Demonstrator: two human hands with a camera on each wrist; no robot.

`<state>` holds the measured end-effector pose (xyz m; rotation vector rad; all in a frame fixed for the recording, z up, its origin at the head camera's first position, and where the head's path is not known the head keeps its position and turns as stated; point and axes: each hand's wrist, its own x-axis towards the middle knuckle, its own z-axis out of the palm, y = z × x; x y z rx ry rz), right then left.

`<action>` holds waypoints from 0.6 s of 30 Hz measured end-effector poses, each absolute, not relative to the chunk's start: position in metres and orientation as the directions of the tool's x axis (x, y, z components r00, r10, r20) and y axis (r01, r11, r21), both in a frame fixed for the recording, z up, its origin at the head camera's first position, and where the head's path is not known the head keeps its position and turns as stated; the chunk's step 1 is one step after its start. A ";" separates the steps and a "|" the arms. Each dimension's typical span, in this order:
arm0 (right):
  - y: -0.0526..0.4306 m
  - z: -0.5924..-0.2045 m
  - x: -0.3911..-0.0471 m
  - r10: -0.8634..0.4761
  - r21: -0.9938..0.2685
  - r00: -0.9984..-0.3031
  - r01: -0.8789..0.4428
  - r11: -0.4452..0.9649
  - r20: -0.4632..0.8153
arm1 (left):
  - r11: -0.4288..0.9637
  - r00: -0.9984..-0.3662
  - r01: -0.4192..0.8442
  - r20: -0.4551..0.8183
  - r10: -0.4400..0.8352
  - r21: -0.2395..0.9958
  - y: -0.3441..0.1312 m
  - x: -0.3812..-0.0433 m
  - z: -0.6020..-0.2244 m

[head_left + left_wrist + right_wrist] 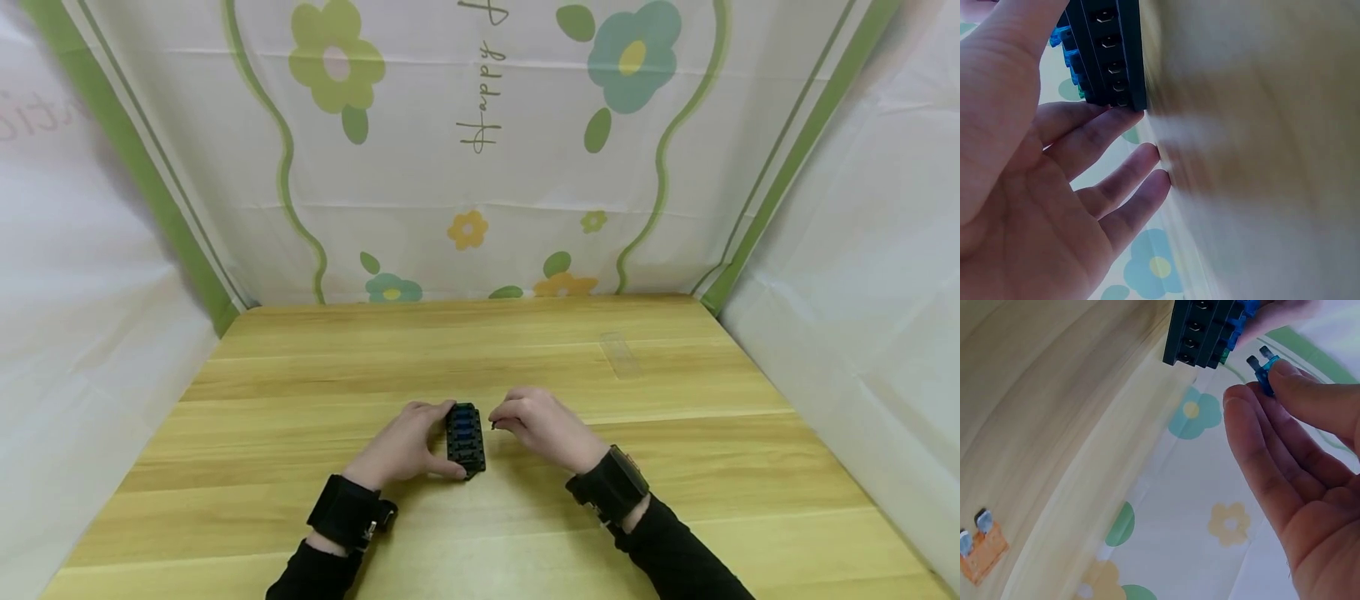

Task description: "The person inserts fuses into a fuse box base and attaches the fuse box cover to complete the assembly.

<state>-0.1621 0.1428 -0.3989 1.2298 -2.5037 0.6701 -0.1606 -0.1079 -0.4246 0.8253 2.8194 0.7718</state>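
A black fuse block [466,437] with a row of slots is on the table in the head view, several blue fuses seated in its far half. My left hand [405,442] grips it by its ends, thumb at the near end and fingertips at the far end. In the left wrist view two other fingers [1141,187] extend past the block. Just right of the block, my right hand [536,423] pinches a small blue blade fuse [1264,375] between thumb and fingers. Its two metal prongs point away from the fingertips, apart from the block.
A clear plastic strip [621,356] lies on the wooden table [300,367] at the back right. A small orange piece with two prongs [985,553] shows at the lower left of the right wrist view. Printed cloth [405,167] hangs behind the table.
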 end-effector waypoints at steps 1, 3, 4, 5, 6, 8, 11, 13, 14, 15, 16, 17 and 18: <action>0.142 -0.399 -0.162 -0.672 -0.283 -0.599 -0.800 0.530 0.435 | 0.723 -0.848 0.476 0.042 0.529 0.500 -0.108 -0.160 -0.424; 0.141 -0.399 -0.163 -0.675 -0.279 -0.593 -0.804 0.524 0.440 | 0.722 -0.848 0.475 0.043 0.528 0.502 -0.108 -0.160 -0.424; 0.140 -0.399 -0.163 -0.677 -0.280 -0.589 -0.807 0.520 0.442 | 0.722 -0.848 0.475 0.042 0.528 0.504 -0.108 -0.160 -0.424; 0.139 -0.399 -0.163 -0.678 -0.283 -0.587 -0.809 0.516 0.442 | 0.721 -0.848 0.474 0.043 0.528 0.506 -0.108 -0.160 -0.424; 0.139 -0.398 -0.163 -0.680 -0.285 -0.586 -0.810 0.513 0.441 | 0.721 -0.848 0.475 0.043 0.528 0.505 -0.108 -0.160 -0.424; 0.137 -0.398 -0.163 -0.681 -0.289 -0.588 -0.808 0.513 0.436 | 0.722 -0.847 0.475 0.041 0.530 0.503 -0.108 -0.160 -0.425; 0.135 -0.398 -0.163 -0.682 -0.298 -0.595 -0.803 0.515 0.426 | 0.722 -0.847 0.475 0.039 0.530 0.503 -0.108 -0.161 -0.425; 0.134 -0.398 -0.163 -0.683 -0.298 -0.596 -0.803 0.517 0.422 | 0.721 -0.847 0.475 0.039 0.530 0.504 -0.108 -0.161 -0.425; 0.133 -0.398 -0.163 -0.683 -0.301 -0.597 -0.802 0.516 0.420 | 0.720 -0.847 0.475 0.040 0.531 0.505 -0.108 -0.161 -0.425; 0.132 -0.398 -0.163 -0.684 -0.304 -0.597 -0.802 0.514 0.418 | 0.720 -0.847 0.476 0.041 0.531 0.506 -0.108 -0.161 -0.425; 0.130 -0.398 -0.163 -0.685 -0.306 -0.597 -0.803 0.512 0.418 | 0.720 -0.847 0.476 0.041 0.531 0.505 -0.108 -0.161 -0.425; 0.129 -0.398 -0.162 -0.687 -0.306 -0.594 -0.805 0.509 0.419 | 0.720 -0.847 0.476 0.042 0.531 0.504 -0.108 -0.161 -0.425; 0.128 -0.398 -0.162 -0.690 -0.307 -0.590 -0.807 0.504 0.420 | 0.720 -0.847 0.476 0.042 0.530 0.504 -0.108 -0.161 -0.424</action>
